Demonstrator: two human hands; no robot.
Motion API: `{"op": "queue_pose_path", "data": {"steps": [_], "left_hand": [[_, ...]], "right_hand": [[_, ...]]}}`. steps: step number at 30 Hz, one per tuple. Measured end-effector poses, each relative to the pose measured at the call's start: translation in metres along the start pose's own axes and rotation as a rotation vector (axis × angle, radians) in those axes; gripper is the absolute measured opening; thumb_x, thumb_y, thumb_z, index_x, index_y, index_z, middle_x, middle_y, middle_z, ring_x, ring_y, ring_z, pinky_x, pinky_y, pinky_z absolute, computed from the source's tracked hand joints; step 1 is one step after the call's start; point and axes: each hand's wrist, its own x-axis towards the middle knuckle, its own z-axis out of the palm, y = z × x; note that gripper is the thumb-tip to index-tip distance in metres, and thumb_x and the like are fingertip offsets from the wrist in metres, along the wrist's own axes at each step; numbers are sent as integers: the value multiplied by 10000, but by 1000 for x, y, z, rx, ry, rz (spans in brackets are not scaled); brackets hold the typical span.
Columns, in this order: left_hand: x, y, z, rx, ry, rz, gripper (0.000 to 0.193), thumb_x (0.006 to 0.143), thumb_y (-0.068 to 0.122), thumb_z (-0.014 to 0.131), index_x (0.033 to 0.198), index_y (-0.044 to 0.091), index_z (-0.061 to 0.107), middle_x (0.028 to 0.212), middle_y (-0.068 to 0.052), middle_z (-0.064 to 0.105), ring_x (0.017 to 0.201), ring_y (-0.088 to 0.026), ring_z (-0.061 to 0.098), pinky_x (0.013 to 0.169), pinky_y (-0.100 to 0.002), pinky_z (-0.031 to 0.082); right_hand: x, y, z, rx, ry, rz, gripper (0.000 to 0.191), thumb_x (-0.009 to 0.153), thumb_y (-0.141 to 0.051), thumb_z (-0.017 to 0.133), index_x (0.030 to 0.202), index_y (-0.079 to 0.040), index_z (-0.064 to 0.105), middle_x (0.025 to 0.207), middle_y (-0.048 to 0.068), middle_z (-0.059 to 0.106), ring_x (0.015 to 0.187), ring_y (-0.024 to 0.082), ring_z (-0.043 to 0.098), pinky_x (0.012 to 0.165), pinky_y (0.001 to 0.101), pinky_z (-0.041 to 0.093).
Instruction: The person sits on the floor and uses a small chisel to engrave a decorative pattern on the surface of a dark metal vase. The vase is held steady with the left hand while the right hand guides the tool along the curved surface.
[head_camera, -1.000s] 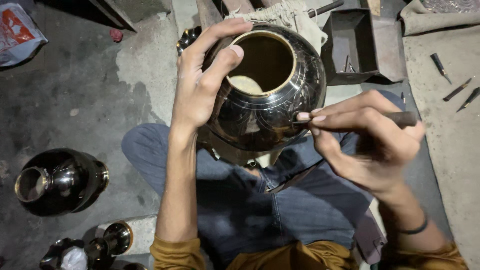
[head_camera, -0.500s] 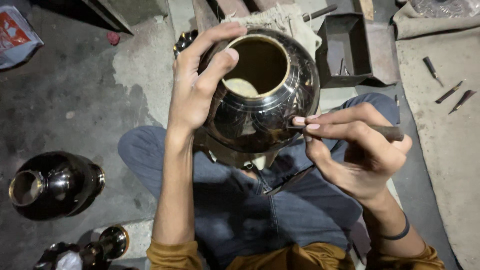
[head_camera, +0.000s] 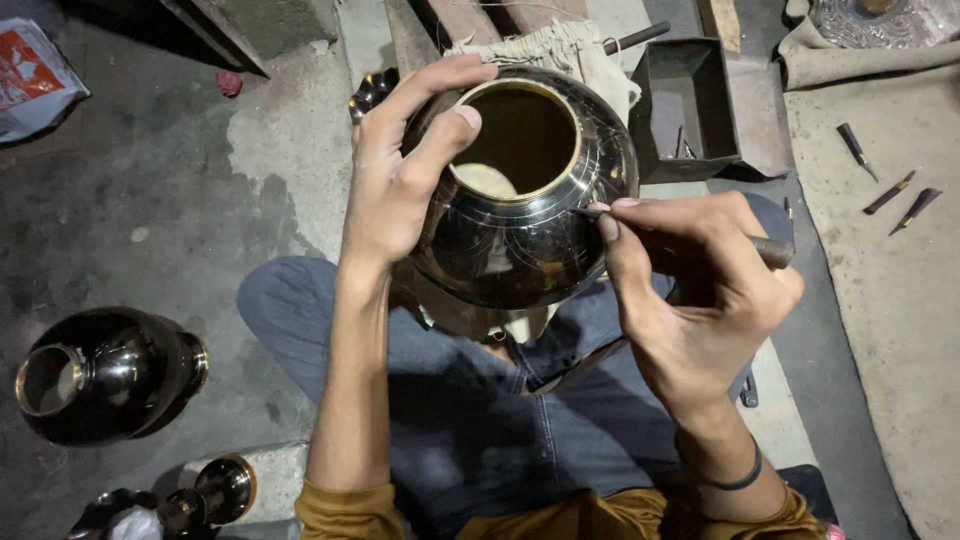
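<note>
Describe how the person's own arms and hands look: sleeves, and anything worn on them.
Both hands, left hand and right hand, are bare, without gloves. Mustard-yellow sleeves are pushed up near the elbows. A thin dark band circles the right wrist.

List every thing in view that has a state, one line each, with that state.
Round metal pot: mouth up and open, gripped at the rim.
Left hand: clasps the pot's rim.
Right hand: pinches an engraving tool, tip on the pot.
Dark vase: lying on its side.
Metal box: open.
Three small tools: lying loose on the mat.
</note>
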Motion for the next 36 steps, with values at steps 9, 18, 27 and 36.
{"op": "queue_pose_path", "data": {"steps": [9, 18, 27, 36], "left_hand": [[-1, -1, -1, 29, 4, 40, 378, 981, 217, 585, 1295, 45, 706, 1425, -143, 672, 1383, -277, 629, 1224, -390, 457], [-1, 0, 0, -29, 9, 18, 344, 984, 186, 595, 1276, 36, 701, 1388, -138, 683, 1333, -270, 651, 1198, -385, 477], [0, -3, -1, 21, 15, 37, 353, 983, 209, 593, 1274, 51, 714, 1409, -137, 675, 1364, -273, 639, 1219, -407, 472], [2, 2, 0, -5, 6, 25, 358, 981, 209, 591, 1274, 38, 703, 1402, -137, 676, 1342, -261, 651, 1200, -375, 479]], "right_hand": [[-3, 1, 3, 10, 30, 47, 100, 952, 92, 773, 1002, 45, 701, 987, 112, 695, 847, 118, 702, 713, 182, 588], [9, 6, -4, 3, -72, -76, 112, 928, 102, 776, 960, 38, 689, 980, 127, 722, 852, 148, 714, 761, 221, 596], [9, 13, -10, 74, -129, -124, 100, 902, 93, 754, 931, 47, 671, 968, 137, 701, 877, 182, 748, 805, 253, 642], [10, 17, -8, 68, -94, -99, 104, 885, 99, 764, 935, 63, 680, 954, 146, 701, 856, 180, 738, 776, 268, 647]]}}
